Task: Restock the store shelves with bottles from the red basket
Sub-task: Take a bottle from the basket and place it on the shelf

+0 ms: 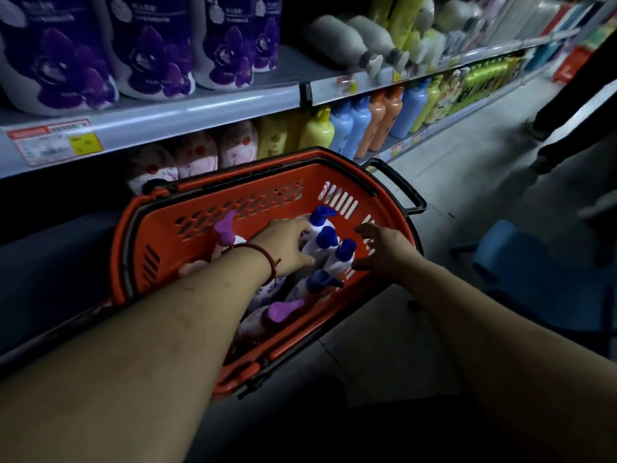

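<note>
A red basket with black handles sits on the floor by the shelves. Inside stand several white bottles with blue pump caps and several with purple caps. My left hand reaches into the basket, fingers curled around a white blue-capped bottle. My right hand hovers over the basket's right side, fingers spread and holding nothing, just beside the blue caps. The shelf above carries purple-printed refill bags.
The lower shelf holds pink-patterned pouches and yellow, blue and orange bottles. Grey bottles lie on the upper shelf. A blue stool stands right of the basket. A person's dark legs stand down the aisle.
</note>
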Demonstrator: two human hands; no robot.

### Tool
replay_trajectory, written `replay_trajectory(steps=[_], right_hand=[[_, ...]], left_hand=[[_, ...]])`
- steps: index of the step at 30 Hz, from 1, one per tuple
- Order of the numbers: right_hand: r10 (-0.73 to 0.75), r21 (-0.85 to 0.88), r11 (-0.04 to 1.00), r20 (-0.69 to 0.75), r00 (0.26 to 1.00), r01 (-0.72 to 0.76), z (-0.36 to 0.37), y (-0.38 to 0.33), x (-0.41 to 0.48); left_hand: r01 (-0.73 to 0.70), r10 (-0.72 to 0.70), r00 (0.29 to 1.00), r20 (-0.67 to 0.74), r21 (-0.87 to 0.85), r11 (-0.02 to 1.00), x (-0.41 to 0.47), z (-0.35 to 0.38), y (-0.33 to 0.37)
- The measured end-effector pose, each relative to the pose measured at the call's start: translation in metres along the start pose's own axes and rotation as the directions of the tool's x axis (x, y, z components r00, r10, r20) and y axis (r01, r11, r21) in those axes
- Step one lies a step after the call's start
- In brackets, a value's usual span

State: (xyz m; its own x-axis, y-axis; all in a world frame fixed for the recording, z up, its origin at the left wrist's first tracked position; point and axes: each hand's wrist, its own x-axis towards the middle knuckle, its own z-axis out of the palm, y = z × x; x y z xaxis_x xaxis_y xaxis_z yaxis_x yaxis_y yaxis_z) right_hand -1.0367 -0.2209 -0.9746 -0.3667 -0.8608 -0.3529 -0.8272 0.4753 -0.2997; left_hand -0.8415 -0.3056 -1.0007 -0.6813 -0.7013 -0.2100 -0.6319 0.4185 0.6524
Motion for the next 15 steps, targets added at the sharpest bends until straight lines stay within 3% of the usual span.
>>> replay_trajectory(steps=[8,15], right_hand=[[-0.006,-0.106,0.994,0.085,0.996,0.015,0.016,0.001,0.033],[0.037,-0.259,0.966,0.205,0.978,0.018,0.019,0.006,0.067]], left_hand=[[0.008,-0.004,0.998,0.066,-0.063,0.998,0.034,0.044,0.007],[0.184,-0.167,0.968,0.189,-0.074,0.98,0.076,0.076,-0.009]])
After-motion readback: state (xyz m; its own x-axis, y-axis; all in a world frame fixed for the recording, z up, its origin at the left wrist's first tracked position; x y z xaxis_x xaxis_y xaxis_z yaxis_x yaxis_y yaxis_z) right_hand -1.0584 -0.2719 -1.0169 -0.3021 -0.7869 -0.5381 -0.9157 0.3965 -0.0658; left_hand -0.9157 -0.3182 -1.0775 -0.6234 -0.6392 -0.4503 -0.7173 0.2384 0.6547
